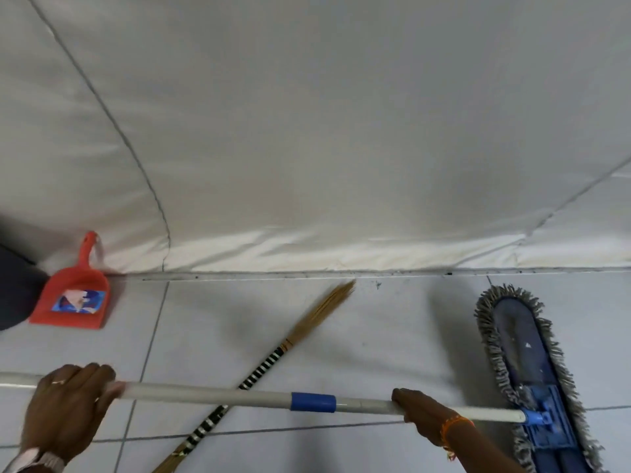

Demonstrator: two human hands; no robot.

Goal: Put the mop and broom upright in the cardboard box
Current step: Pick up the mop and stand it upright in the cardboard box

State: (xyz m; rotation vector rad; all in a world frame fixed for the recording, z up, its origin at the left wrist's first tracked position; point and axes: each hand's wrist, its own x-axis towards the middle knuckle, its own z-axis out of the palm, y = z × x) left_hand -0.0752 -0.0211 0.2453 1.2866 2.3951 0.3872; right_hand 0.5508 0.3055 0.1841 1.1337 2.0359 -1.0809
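Observation:
I hold the mop by its long white handle [239, 396], which runs level across the lower part of the view and has a blue collar in the middle. My left hand [66, 407] grips the handle near its left end. My right hand [423, 414] grips it close to the flat blue mop head [527, 363], whose grey fringe rests on the floor at the right. The broom [269, 365] lies diagonally on the tiles under the handle, with a black-and-white striped shaft and straw bristles toward the wall. No cardboard box is in view.
A red dustpan [73, 297] stands on the floor at the left against the white padded wall [307, 131]. A dark object [13, 285] fills the left edge beside it. Grey floor tiles [392, 336] stretch between the wall and me.

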